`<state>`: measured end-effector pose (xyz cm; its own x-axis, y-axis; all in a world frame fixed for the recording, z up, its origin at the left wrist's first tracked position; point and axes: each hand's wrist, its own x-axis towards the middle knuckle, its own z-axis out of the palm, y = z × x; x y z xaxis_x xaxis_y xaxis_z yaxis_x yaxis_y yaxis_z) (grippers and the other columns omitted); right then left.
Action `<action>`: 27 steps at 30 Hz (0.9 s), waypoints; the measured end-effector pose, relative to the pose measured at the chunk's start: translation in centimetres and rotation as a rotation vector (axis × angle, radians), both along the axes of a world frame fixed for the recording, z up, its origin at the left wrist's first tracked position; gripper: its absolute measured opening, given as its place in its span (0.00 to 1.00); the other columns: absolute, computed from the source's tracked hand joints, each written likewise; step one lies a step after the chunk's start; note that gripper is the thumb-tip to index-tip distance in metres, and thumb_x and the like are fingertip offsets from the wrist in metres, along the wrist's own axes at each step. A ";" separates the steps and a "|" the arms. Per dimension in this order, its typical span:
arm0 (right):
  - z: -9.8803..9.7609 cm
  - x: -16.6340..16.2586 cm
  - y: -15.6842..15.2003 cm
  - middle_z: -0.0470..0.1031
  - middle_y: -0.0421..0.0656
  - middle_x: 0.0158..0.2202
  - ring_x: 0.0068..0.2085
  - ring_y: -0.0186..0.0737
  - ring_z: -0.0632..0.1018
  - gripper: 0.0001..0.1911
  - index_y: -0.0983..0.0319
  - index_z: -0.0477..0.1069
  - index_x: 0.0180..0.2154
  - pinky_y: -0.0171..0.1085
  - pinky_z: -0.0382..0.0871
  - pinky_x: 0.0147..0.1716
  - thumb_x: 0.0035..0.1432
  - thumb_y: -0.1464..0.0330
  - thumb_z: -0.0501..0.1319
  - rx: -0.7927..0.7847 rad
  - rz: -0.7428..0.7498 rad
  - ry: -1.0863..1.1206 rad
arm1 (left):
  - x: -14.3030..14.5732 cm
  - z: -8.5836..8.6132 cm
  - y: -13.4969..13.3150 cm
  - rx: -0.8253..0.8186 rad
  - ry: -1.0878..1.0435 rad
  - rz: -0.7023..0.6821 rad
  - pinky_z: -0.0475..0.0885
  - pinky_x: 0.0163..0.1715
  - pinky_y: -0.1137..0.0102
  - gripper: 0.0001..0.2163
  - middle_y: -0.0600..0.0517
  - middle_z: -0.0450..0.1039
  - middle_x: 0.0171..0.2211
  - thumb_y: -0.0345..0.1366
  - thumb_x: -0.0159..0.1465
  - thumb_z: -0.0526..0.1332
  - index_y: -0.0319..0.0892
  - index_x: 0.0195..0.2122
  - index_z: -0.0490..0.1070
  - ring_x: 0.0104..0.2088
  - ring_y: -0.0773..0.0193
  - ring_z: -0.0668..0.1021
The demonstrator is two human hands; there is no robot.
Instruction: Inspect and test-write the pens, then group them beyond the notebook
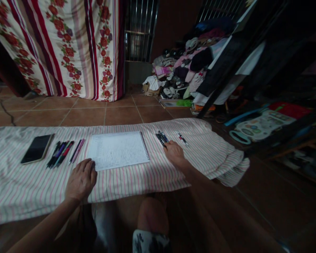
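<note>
A bare knee (152,214) is seen nearest the camera, above a black-and-white patterned hem (150,243). Beyond it a white cloth with thin pink stripes (21,189) is spread over the brown tiled floor (121,114).

The left hand (81,179) is laid palm down on the cloth, fingers loosely together and closed on nothing, its fingertips touching the near left corner of the white spiral-bound notebook (118,149). The right hand (174,153) is set at the near end of a small bundle of dark pens (161,137), just right of the notebook's wire spine. Its fingers are curled towards them, but whether a pen is pinched cannot be told.

Several risks can be judged from this. The dark pens are packed side by side, so neighbours could be knocked out of line or rolled towards the lone pen with red marks (183,139) if one is lifted carelessly. The cloth is loose and rumpled at its right end, so it could be dragged by the wrist and everything on it shifted. If the left hand's pressure were eased, the notebook could be pushed towards the row of coloured pens (60,153) and the black smartphone (37,148).
</note>
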<state>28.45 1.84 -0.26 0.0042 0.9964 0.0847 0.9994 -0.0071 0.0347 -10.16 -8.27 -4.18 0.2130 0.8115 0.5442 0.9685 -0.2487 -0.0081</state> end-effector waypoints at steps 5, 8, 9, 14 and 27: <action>0.0 -1.2 0.4 0.71 0.53 0.44 0.44 0.45 0.71 0.14 0.65 0.71 0.43 0.38 0.62 0.42 0.61 0.69 0.50 0.017 -0.024 -0.048 | -0.1 -0.2 0.0 0.015 0.009 -0.014 0.67 0.46 0.57 0.12 0.39 0.70 0.44 0.34 0.62 0.51 0.36 0.45 0.65 0.46 0.50 0.71; -0.1 -1.2 0.3 0.70 0.53 0.45 0.46 0.46 0.70 0.14 0.65 0.70 0.45 0.38 0.62 0.42 0.61 0.70 0.50 0.028 -0.019 -0.064 | -0.2 -0.3 0.0 0.017 0.008 -0.022 0.67 0.46 0.57 0.12 0.39 0.70 0.44 0.34 0.62 0.51 0.36 0.45 0.65 0.46 0.49 0.71; -0.1 -1.1 0.3 0.70 0.53 0.45 0.46 0.46 0.70 0.15 0.65 0.69 0.45 0.39 0.62 0.42 0.61 0.71 0.50 0.028 -0.010 -0.067 | -0.2 -0.4 0.0 0.017 0.009 -0.018 0.67 0.45 0.57 0.12 0.39 0.70 0.44 0.34 0.62 0.51 0.36 0.45 0.65 0.46 0.49 0.71; -0.2 -1.4 0.9 0.71 0.53 0.45 0.47 0.47 0.69 0.15 0.64 0.70 0.45 0.39 0.62 0.43 0.61 0.72 0.48 0.021 0.029 -0.064 | -0.2 -0.3 0.0 0.000 0.005 -0.003 0.67 0.46 0.57 0.12 0.38 0.70 0.44 0.34 0.62 0.51 0.35 0.45 0.65 0.47 0.50 0.70; 0.2 -1.9 3.0 0.73 0.55 0.43 0.44 0.45 0.74 0.16 0.67 0.71 0.45 0.37 0.64 0.42 0.60 0.70 0.50 0.019 -0.121 0.017 | 0.0 -0.1 0.1 -0.024 -0.004 0.027 0.66 0.46 0.58 0.13 0.38 0.70 0.45 0.34 0.62 0.50 0.34 0.45 0.66 0.47 0.50 0.70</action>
